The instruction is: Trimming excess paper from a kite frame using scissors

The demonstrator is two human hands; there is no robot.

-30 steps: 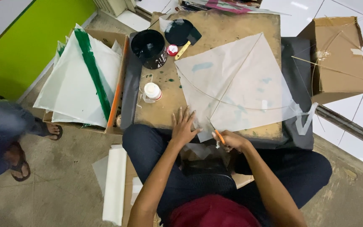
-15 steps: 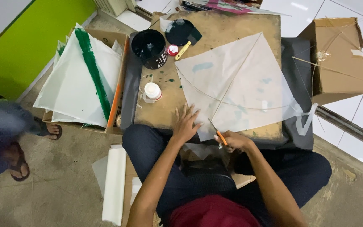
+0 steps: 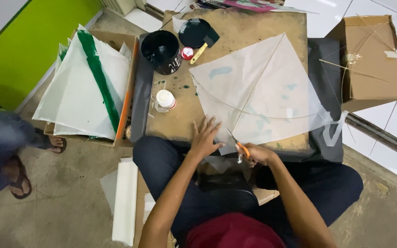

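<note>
Pressing kite [image 3: 258, 96], left hand [image 3: 204, 138] (right hand [image 3: 259, 154] gripping scissors [image 3: 237, 147]).

The kite [image 3: 263, 96] lies on the counter [image 3: 249, 27], toward its 3 o'clock side. At 10 o'clock from the kite stands the bucket [image 3: 161, 50], and the jar [image 3: 165, 99] is at 6 o'clock from the bucket. The left hand [image 3: 205, 138] rests on the counter's near edge, touching the kite's 7 o'clock side. The right hand [image 3: 258, 154] is just at 3 o'clock from it, with scissors [image 3: 237, 147] at the kite's lowest corner. A box [image 3: 368, 59] sits at 3 o'clock of the counter, a stack of kites [image 3: 83, 87] at 9 o'clock.
</note>
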